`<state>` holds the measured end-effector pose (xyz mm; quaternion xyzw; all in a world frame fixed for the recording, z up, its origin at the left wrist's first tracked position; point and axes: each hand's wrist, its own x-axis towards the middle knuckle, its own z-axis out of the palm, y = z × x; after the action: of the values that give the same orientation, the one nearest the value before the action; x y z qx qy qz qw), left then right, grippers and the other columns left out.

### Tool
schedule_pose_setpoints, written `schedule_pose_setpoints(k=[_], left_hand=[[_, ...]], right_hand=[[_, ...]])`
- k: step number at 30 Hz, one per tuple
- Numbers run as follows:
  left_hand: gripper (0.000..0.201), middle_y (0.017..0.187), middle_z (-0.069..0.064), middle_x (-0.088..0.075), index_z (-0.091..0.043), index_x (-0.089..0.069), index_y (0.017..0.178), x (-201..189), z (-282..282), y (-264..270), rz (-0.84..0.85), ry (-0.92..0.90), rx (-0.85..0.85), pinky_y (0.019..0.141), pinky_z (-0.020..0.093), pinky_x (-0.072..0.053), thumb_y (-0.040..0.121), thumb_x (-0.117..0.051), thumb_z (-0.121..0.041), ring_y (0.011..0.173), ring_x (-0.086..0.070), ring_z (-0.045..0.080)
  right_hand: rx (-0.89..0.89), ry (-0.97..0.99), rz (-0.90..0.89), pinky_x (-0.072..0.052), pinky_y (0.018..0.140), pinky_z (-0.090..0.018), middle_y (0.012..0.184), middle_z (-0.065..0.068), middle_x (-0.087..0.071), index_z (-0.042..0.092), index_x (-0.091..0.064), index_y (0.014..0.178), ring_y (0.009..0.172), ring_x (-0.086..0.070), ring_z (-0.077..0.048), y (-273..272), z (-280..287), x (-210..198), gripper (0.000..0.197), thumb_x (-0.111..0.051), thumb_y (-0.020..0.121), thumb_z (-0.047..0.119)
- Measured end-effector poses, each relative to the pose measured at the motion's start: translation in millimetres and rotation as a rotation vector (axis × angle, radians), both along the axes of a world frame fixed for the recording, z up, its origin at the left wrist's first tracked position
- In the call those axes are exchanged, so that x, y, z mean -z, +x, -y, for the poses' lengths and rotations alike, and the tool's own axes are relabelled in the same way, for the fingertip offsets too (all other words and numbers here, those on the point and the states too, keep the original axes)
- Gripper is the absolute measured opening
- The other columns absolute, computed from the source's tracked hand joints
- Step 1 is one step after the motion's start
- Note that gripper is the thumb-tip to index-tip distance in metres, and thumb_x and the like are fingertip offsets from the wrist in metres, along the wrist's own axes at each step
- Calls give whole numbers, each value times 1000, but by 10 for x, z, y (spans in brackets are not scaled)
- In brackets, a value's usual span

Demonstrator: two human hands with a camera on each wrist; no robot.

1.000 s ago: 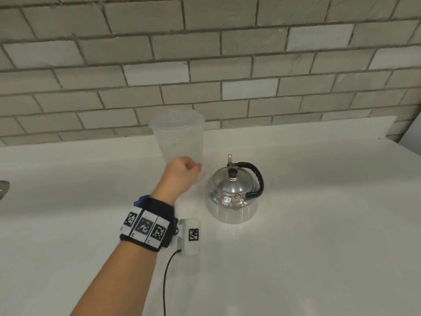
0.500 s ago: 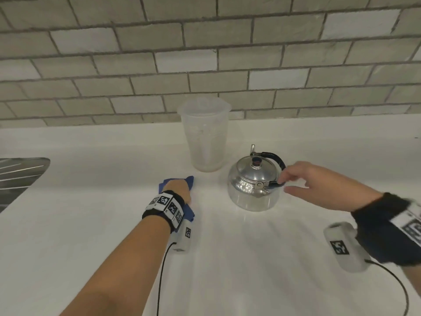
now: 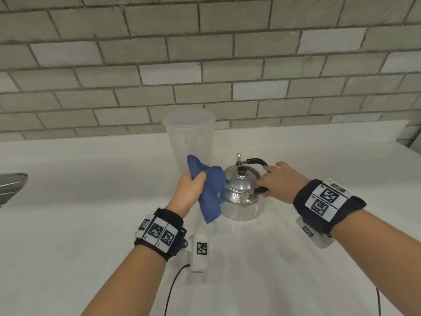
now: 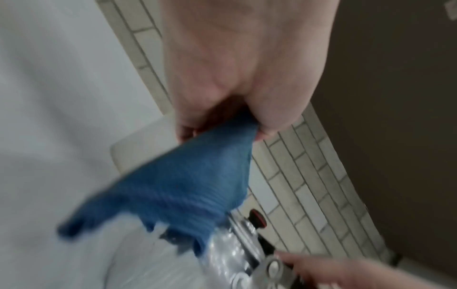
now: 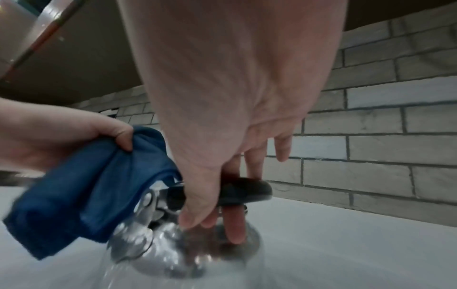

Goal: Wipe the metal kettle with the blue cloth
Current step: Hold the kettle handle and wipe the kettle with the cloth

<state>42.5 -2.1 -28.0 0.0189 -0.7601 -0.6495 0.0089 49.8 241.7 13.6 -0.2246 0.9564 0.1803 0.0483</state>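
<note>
A small shiny metal kettle (image 3: 241, 201) with a black handle (image 3: 256, 161) stands on the white counter (image 3: 91, 179). My left hand (image 3: 190, 188) grips the blue cloth (image 3: 210, 192), which hangs against the kettle's left side. In the left wrist view the cloth (image 4: 188, 187) drapes over the kettle (image 4: 235, 254). My right hand (image 3: 276, 181) holds the black handle on the right. The right wrist view shows the right hand (image 5: 222, 195) with fingers around the handle (image 5: 245, 190), the cloth (image 5: 89, 187) and the kettle (image 5: 185, 244) below.
A tall translucent plastic jug (image 3: 190, 140) stands just behind the cloth and kettle, close to the brick wall (image 3: 205, 65). A metal draining surface (image 3: 11, 185) shows at the left edge. White counter stretches in front and to the right.
My left hand lifted the blue cloth off the counter and brought it against the kettle's left side. My right hand came in and closed on the black handle.
</note>
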Motion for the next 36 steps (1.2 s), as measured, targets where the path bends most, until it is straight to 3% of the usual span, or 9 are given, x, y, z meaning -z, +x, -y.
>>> schedule_pose_setpoints(k=[3, 7, 10, 14, 20, 25, 31, 34, 36], left_hand=[[14, 90, 5, -55, -3, -50, 106, 10, -226, -56, -236, -93, -48, 71, 18, -46, 99, -39, 0, 87, -57, 16], [30, 107, 8, -49, -6, -41, 113, 131, -384, -174, -353, -150, -98, 88, 23, -40, 91, -39, 14, 97, -50, 19], [43, 117, 1, -56, -8, -45, 133, 291, -413, -195, -217, -83, 25, 93, 21, -42, 94, -41, 10, 108, -55, 17], [28, 108, 5, -70, -6, -58, 126, 456, -389, -204, 72, 246, 58, 76, 16, -51, 104, -46, -18, 100, -65, 18], [38, 113, 14, -74, -25, -79, 103, 620, -351, -343, 176, 388, 37, 109, 51, -41, 89, -53, -48, 115, -64, 33], [38, 82, -1, -72, -24, -76, 78, 628, -352, -242, 166, 548, -60, 92, 34, -43, 97, -43, -26, 98, -59, 23], [53, 110, 7, -63, -11, -65, 113, 721, -341, -16, 160, 391, -308, 103, 48, -43, 87, -43, -52, 103, -57, 22], [34, 107, 3, -64, -17, -61, 111, 618, -409, 107, 157, 473, -393, 94, 34, -40, 96, -43, -42, 98, -56, 17], [42, 122, 2, -60, -14, -54, 132, 611, -520, 273, 42, 321, -366, 97, 26, -36, 100, -39, -37, 108, -53, 12]], right_hand=[[-50, -75, 33, -4, 120, -46, 132, 6, -58, 30, -60, 118, 143, -29, -14, 7, -38, -118, 27, -49, 95, 40], [-225, -110, -38, -7, 121, -43, 119, 8, -61, 29, -63, 111, 129, -42, -13, -63, 26, -287, 25, -52, 93, 42], [-340, -128, -20, -21, 115, -36, 110, 9, -61, 26, -63, 111, 117, -48, -16, -171, 162, -354, 33, -54, 89, 48], [-363, -323, 50, -32, 99, -31, 93, 10, -53, 25, -62, 100, 98, -48, -15, -357, 259, -441, 40, -62, 78, 59], [-329, -520, 113, -31, 82, -29, 86, 7, -52, 15, -59, 92, 91, -38, -14, -499, 549, -239, 42, -63, 80, 55], [-250, -593, -51, -27, 78, -31, 89, 3, -61, 17, -58, 88, 89, -43, -17, -544, 725, -65, 48, -55, 81, 64], [-109, -586, -148, -33, 66, -28, 82, 3, -59, 20, -53, 86, 81, -52, -19, -504, 1004, -78, 49, -51, 81, 69], [-48, -573, -192, -36, 64, -27, 93, -4, -68, 15, -59, 98, 83, -60, -22, -521, 1089, -76, 52, -50, 85, 64], [4, -580, -190, -36, 65, -27, 98, -7, -69, 13, -60, 103, 90, -63, -26, -543, 1099, -86, 48, -50, 89, 57]])
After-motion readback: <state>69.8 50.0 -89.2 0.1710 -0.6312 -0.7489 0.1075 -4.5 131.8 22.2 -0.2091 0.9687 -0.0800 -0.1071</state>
